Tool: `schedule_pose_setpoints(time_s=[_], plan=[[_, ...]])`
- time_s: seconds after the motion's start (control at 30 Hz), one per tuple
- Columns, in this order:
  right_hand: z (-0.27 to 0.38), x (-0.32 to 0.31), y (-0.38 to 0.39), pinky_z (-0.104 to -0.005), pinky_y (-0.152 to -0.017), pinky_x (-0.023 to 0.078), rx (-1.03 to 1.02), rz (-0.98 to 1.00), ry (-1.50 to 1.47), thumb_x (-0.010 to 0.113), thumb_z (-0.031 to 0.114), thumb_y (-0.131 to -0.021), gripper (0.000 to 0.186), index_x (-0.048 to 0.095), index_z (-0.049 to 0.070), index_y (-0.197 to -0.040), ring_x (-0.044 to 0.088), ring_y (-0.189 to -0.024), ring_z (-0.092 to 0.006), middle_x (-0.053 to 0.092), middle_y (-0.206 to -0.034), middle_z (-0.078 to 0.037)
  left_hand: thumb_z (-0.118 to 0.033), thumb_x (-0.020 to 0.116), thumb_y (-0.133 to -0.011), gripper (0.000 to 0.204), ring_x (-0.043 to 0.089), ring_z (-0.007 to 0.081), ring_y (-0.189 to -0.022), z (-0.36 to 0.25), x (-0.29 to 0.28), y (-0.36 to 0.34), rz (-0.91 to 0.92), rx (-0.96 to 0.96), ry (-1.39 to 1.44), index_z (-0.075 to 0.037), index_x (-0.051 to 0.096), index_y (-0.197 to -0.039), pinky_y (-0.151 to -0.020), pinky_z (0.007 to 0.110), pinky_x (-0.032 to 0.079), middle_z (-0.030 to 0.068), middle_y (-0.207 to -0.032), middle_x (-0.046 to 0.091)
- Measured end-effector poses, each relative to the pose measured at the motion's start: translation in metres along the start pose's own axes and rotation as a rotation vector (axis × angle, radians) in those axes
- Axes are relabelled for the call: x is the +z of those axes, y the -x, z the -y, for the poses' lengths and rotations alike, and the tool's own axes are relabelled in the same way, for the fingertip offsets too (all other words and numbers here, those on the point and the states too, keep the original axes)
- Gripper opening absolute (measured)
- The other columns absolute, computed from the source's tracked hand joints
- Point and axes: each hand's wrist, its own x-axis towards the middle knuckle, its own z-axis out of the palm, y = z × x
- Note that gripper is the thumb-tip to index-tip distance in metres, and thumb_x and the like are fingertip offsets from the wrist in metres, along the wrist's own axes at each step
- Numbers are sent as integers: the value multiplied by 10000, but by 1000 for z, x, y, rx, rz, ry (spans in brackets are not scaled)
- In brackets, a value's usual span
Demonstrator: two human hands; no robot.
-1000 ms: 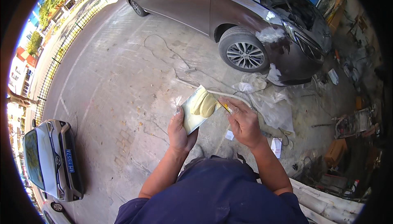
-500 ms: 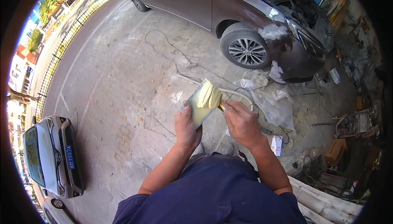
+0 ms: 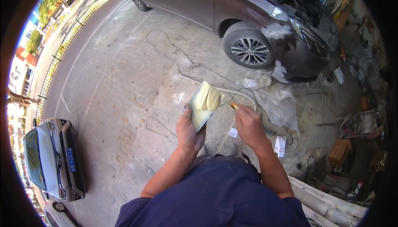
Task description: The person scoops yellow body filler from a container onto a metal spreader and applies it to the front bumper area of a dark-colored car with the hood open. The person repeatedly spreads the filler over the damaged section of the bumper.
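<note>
My left hand (image 3: pixel 187 130) grips a flat, pale board (image 3: pixel 198 120) from below and the side, its thumb along the left edge. A thick heap of pale yellow paste (image 3: pixel 208 97) lies on the board's upper part. Just right of the board, my right hand (image 3: pixel 249 128) is closed on a small spreader (image 3: pixel 233 106) with yellow on it, mostly hidden by the fingers. A small gap shows between the spreader and the paste.
Ahead stands a dark brown car (image 3: pixel 186 3) with pale patches near its front wheel. A silver car (image 3: pixel 47 156) is at left. Cables, crumpled plastic sheeting (image 3: pixel 277 106), a cardboard box (image 3: pixel 340 152) and clutter lie at right; white rolls or panels (image 3: pixel 319 198) at lower right.
Since a second ago my left hand and the board have moved up and right. My right hand and spreader have drawn slightly right and down, away from the paste.
</note>
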Motion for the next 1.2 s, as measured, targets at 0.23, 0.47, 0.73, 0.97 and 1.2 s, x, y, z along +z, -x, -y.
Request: schedule_pose_setpoints(time_s=[0.23, 0.47, 0.73, 0.97, 1.2], plan=[[34, -15, -19, -498, -1087, 563, -206, -166, 9, 704, 4, -973, 430, 762, 47, -1397, 698, -1238, -391, 726, -1403, -176, -380, 416, -1219, 517, 631, 309, -1389, 2, 8, -3, 13, -39, 2, 5, 545, -1539, -1233, 481, 460, 167, -1504, 653], [32, 5, 5, -540, -1136, 533, -357, -29, 161, 679, 67, -980, 384, 820, 107, -1334, 661, -1292, -359, 718, -1411, -138, -369, 389, -1224, 514, 633, 307, -1372, 2, 13, -7, 37, -25, -4, 15, 551, -1524, -1228, 475, 461, 172, -1489, 654], [34, -13, -10, -456, -1032, 599, -120, -148, -250, 675, -48, -965, 343, 768, -9, -1293, 729, -1194, -381, 752, -1320, -183, -429, 527, -1206, 521, 655, 158, -1027, -8, -1, -11, 133, 302, -451, 47, 711, -1310, -927, 317, 519, 85, -1167, 739], [40, 10, -4, -471, -1048, 583, -249, -7, -228, 666, -63, -960, 391, 747, -2, -1338, 720, -1195, -407, 741, -1329, -184, -409, 485, -1225, 541, 548, 97, -922, -1, 7, 0, 91, 491, -863, 82, 709, -1256, -783, 268, 453, 31, -986, 683], [20, -21, -9, -459, -1103, 560, -54, -58, -452, 596, -19, -1089, 285, 719, -34, -1347, 718, -1262, -326, 757, -1318, -178, -435, 537, -1204, 574, 687, 165, -1111, -12, 4, -11, 89, 500, -448, 90, 685, -1384, -991, 303, 527, 131, -1245, 755]])
